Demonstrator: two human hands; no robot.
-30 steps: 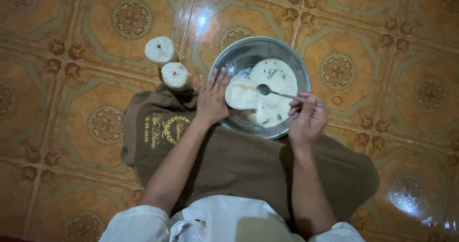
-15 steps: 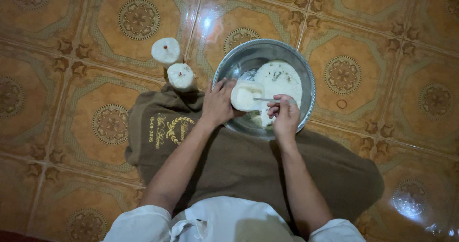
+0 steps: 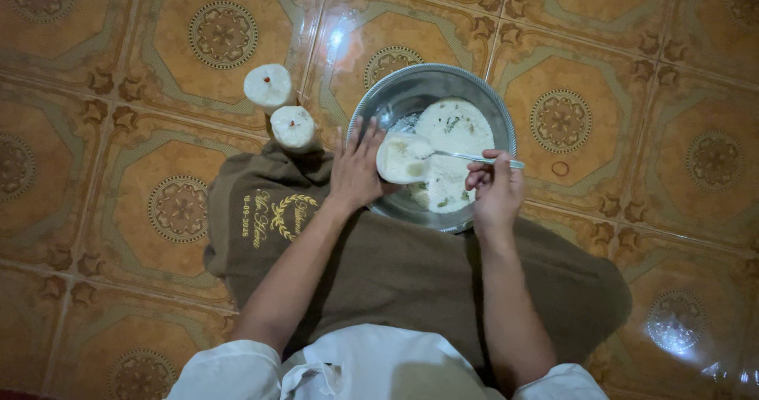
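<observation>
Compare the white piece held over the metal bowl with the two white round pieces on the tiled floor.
The white flat piece lies open in the left hand, with the metal spoon at it; the two white round pieces sit untouched. It is over the round metal bowl; they stand beside it, each with a reddish dot. All look pale and dough-like.

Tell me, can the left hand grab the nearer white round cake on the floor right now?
Probably not yet. The left hand is busy holding a white dough piece over the metal bowl. The cake lies close, with bare floor between, so nothing blocks it.
</observation>
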